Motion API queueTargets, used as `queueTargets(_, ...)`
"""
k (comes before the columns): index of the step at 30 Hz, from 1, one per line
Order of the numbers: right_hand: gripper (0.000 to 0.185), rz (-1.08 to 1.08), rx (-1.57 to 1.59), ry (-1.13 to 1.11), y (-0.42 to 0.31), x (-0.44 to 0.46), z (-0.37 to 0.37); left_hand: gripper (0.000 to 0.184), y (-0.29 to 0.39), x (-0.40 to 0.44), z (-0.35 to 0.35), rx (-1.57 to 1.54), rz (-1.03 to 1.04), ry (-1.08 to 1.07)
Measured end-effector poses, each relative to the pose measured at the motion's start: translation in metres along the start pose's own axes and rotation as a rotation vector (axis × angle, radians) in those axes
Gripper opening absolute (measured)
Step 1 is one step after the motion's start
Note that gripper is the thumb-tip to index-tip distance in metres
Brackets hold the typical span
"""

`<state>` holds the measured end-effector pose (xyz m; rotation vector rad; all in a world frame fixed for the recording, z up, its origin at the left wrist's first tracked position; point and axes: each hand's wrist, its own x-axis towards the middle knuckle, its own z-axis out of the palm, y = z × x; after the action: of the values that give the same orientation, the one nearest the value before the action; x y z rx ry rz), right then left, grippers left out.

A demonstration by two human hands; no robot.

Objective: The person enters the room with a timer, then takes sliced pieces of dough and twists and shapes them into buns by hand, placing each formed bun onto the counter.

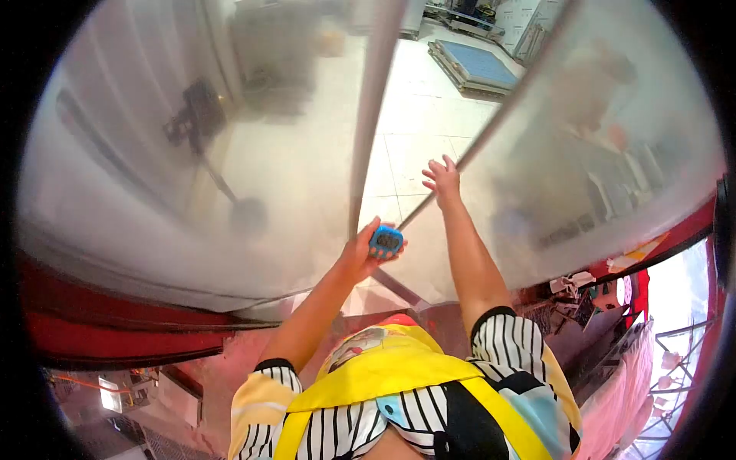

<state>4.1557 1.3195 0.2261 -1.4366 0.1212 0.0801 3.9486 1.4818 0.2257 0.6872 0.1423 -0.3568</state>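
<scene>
A small blue digital timer (386,241) with a grey display rests in my left hand (360,251), whose fingers wrap round it. The display faces up towards me, but its digits are too small to read surely. My right hand (446,184) is raised further forward, its fingers spread and holding nothing. It is at the edge of the right translucent door panel (529,184); whether the palm presses on that edge I cannot tell. The left translucent panel (291,169) stands beside my left hand. Between the two panels is a gap.
Through the gap a pale tiled floor (418,138) shows, with a blue-topped stack of flat frames (477,67) at the back. Behind the right panel a blurred person (594,84) is visible. A yellow apron (383,360) covers my front. Dark red wall strips (115,314) run below the panels.
</scene>
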Motion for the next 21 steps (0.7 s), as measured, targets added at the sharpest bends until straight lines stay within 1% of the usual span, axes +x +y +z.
queueTargets(2,0.081,0.029,-0.013,-0.042,0.005,0.027,-0.012,0.047,0.032,0.033,-0.012,-0.063,0.095,0.141)
queueTargets(3,0.081,0.025,-0.046,0.028,0.008,0.048,-0.027,0.045,0.045,0.046,-0.028,-0.017,0.191,0.14)
queueTargets(4,0.081,-0.037,-0.045,0.096,0.025,0.074,-0.051,0.045,0.063,0.051,-0.038,-0.028,0.232,0.169)
queueTargets(5,0.088,-0.029,-0.164,0.218,0.026,0.093,-0.063,0.046,0.084,0.053,-0.056,-0.062,0.297,0.182)
queueTargets(6,0.088,-0.115,-0.242,0.284,0.032,0.114,-0.076,0.047,0.111,0.05,-0.063,-0.108,0.362,0.334)
queueTargets(7,0.087,-0.143,-0.25,0.332,0.022,0.122,-0.082,0.047,0.135,0.047,-0.08,-0.168,0.445,0.356)
queueTargets(8,0.084,-0.279,-0.292,0.368,0.04,0.14,-0.105,0.048,0.153,0.029,-0.086,-0.289,0.573,0.281)
queueTargets(9,0.082,-0.214,-0.152,0.405,0.027,0.139,-0.096,0.048,0.173,0.024,-0.085,-0.264,0.678,0.411)
queueTargets(10,0.08,-0.151,-0.062,0.413,0.032,0.156,-0.099,0.051,0.197,0.025,-0.083,-0.31,0.729,0.489)
queueTargets(11,0.078,-0.039,0.045,0.399,0.05,0.182,-0.11,0.054,0.215,0.035,-0.095,-0.404,0.765,0.447)
queueTargets(12,0.068,0.094,0.156,0.424,0.055,0.193,-0.107,0.057,0.235,0.048,-0.108,-0.499,0.808,0.4)
queueTargets(13,0.062,0.256,0.275,0.472,0.077,0.219,-0.125,0.059,0.248,0.062,-0.114,-0.537,0.798,0.411)
queueTargets(14,0.058,0.365,0.47,0.435,0.128,0.244,-0.156,0.06,0.267,0.078,-0.125,-0.565,0.779,0.415)
queueTargets(15,0.056,0.399,0.546,0.512,0.15,0.249,-0.165,0.062,0.277,0.094,-0.132,-0.611,0.776,0.427)
queueTargets(16,0.051,0.564,0.512,0.621,0.197,0.279,-0.203,0.064,0.289,0.111,-0.139,-0.614,0.751,0.347)
queueTargets(17,0.046,0.638,0.506,0.65,0.196,0.29,-0.205,0.065,0.307,0.136,-0.129,-0.629,0.718,0.337)
queueTargets(19,0.041,0.642,0.308,0.735,0.207,0.303,-0.2,0.065,0.338,0.171,-0.118,-0.629,0.67,0.319)
queueTargets(21,0.04,0.764,0.332,0.643,0.216,0.312,-0.19,0.065,0.348,0.19,-0.116,-0.603,0.633,0.319)
